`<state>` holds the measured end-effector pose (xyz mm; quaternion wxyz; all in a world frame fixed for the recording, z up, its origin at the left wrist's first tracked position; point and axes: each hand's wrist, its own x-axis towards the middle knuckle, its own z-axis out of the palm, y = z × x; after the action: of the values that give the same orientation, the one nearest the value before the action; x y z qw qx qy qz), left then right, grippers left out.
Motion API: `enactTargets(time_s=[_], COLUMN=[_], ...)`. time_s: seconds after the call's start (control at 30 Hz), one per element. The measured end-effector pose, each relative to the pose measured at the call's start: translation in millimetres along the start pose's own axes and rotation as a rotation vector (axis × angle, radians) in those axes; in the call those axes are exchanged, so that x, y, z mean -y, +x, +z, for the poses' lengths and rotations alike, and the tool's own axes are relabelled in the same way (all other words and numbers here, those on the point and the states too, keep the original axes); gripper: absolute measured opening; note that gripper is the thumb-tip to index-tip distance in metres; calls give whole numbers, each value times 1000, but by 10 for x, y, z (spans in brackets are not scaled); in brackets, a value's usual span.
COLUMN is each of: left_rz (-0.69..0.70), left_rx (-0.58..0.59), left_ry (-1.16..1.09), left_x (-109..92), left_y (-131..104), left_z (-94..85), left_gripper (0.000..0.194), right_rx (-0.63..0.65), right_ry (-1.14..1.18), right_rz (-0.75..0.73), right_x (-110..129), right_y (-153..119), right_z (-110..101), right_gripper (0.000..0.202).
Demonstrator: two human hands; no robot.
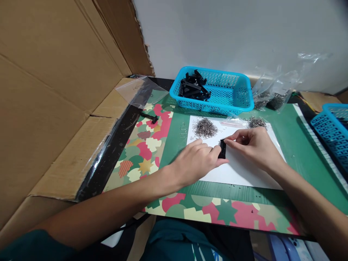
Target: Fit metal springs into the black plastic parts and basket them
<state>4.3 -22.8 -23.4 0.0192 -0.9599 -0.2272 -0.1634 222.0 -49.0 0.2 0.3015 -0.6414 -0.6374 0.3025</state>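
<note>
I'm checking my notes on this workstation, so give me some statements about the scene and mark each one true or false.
1. Both hands, left and right, are at one small black part. True.
2. The blue basket behind the paper is filled to the brim. False: black pieces lie at its left end, and bare basket floor shows.
3. Two piles of small metal pieces lie on the white paper. True.
4. The right hand holds a screwdriver. False: it has no tool.

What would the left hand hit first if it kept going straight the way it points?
Beyond the black plastic part in its grip, the left hand would probably meet the right hand; exact height and depth are unclear from one view.
</note>
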Motion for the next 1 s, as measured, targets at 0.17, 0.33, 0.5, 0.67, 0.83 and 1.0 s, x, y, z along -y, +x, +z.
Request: enactTargets(time_s=[0.17, 0.33, 0.5, 0.67, 0.83, 1.0], left_rz=[17, 25, 94, 113, 113, 111], left_rx=[-2, 1, 13, 47, 65, 79], left_ry=[5, 5, -1, -30, -65, -77], left_x=[10, 16, 29, 38, 37, 36], left_y=[-4, -11, -16, -2, 8, 10], left_z=[-2, -3, 6, -7, -27, -45], left_gripper=[48, 46, 50, 48, 45, 43], right_rx=[21, -21, -134, -107, -108, -114], right_ry=[18, 101, 570, 823, 777, 815], right_rz=[-19, -27, -72, -43, -28, -46], right_x=[-27, -46, -39, 83, 136, 99], right_y=[25, 32, 39, 32, 23, 27], right_z=[-52, -69, -9, 134, 207, 210], right_gripper=[28, 26, 33, 35, 39, 37])
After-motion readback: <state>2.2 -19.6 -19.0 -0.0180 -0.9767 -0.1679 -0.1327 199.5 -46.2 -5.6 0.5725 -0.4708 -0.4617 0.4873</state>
